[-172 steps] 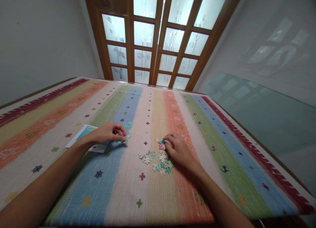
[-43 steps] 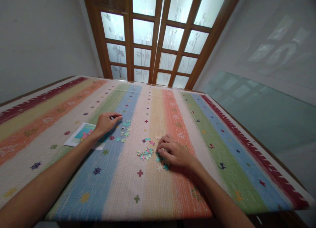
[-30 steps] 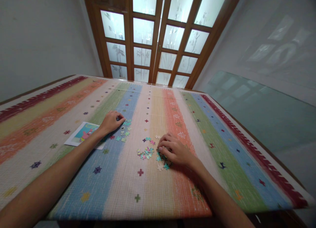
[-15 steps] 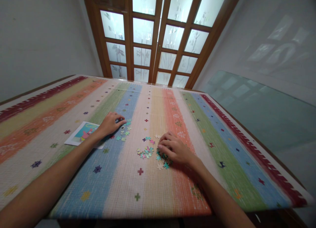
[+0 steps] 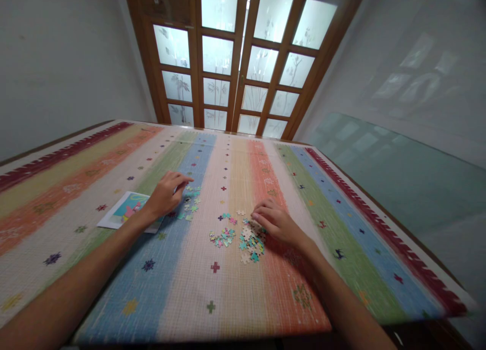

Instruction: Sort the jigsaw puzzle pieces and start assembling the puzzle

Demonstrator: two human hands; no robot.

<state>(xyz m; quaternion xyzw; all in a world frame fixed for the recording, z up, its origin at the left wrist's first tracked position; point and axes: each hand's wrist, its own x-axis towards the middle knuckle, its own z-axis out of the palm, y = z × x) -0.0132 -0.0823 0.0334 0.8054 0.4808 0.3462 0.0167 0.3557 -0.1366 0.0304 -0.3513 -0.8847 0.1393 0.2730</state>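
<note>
My left hand (image 5: 167, 194) is held just above a loose group of jigsaw puzzle pieces (image 5: 194, 201) on the blue stripe. Its index finger points out, apart from the thumb, and no piece shows in it. Partly behind the left wrist lies a picture card (image 5: 127, 211) with a pink cartoon figure. My right hand (image 5: 275, 219) is at the upper right edge of a pile of puzzle pieces (image 5: 250, 241), some with their plain backs up. Its fingertips are pressed together; whatever they may hold is hidden. A smaller cluster of colourful pieces (image 5: 223, 237) lies left of that pile.
A striped tablecloth (image 5: 197, 289) covers the table, printed with small crosses, stars and deer. A few stray pieces (image 5: 231, 218) lie between the groups. Wooden doors with frosted panes (image 5: 235, 61) stand beyond the far edge, and a pale green glass panel (image 5: 379, 158) is at the right.
My right hand has drawn back to the right off the pile, uncovering more pieces. The left hand's fingers have shifted slightly back from its group of pieces. The camera view has tilted slightly.
</note>
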